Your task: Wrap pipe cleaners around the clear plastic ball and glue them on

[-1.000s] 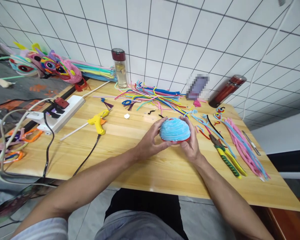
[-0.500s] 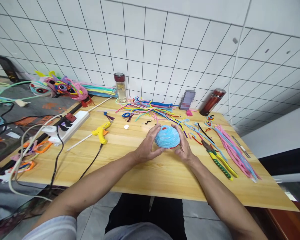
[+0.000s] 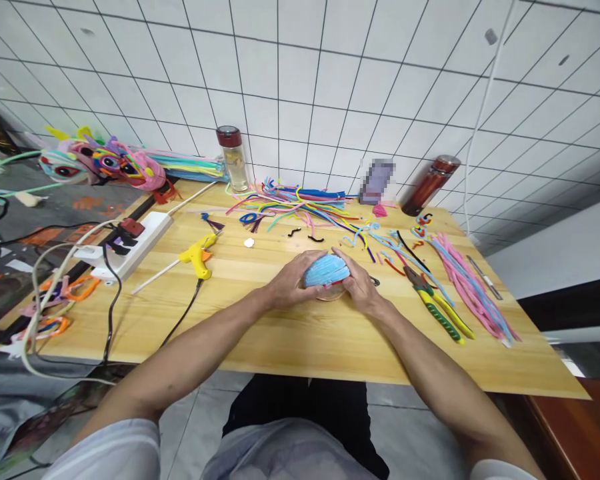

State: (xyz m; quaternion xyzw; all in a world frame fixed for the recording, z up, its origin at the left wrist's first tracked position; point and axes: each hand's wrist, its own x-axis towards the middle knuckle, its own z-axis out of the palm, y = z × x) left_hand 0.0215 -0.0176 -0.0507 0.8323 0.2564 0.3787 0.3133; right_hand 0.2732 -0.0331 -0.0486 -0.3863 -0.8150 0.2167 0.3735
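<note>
Between my two hands is a light-blue dome wound from fuzzy pipe cleaners [image 3: 326,269], tilted over the wooden table, with a bit of red at its lower edge. My left hand [image 3: 291,279] grips its left side, fingers over the top and thumb below. On the opposite side my right hand [image 3: 360,283] closes round the dome's edge. A round brownish rim shows under the dome; what it belongs to is hard to make out. A small dark piece [image 3: 375,281] lies just beyond my right hand.
To the left lie a yellow glue gun [image 3: 198,257] and a white power strip [image 3: 139,245] with cables. Pliers [image 3: 435,307] and pink pipe cleaners [image 3: 467,287] are at right. Behind are loose pipe cleaners [image 3: 300,203], a glass bottle [image 3: 234,160] and a red flask [image 3: 431,185].
The dome has been tipped between my hands, so its red top spot no longer shows and its underside rim does. The camera view has shifted slightly.
</note>
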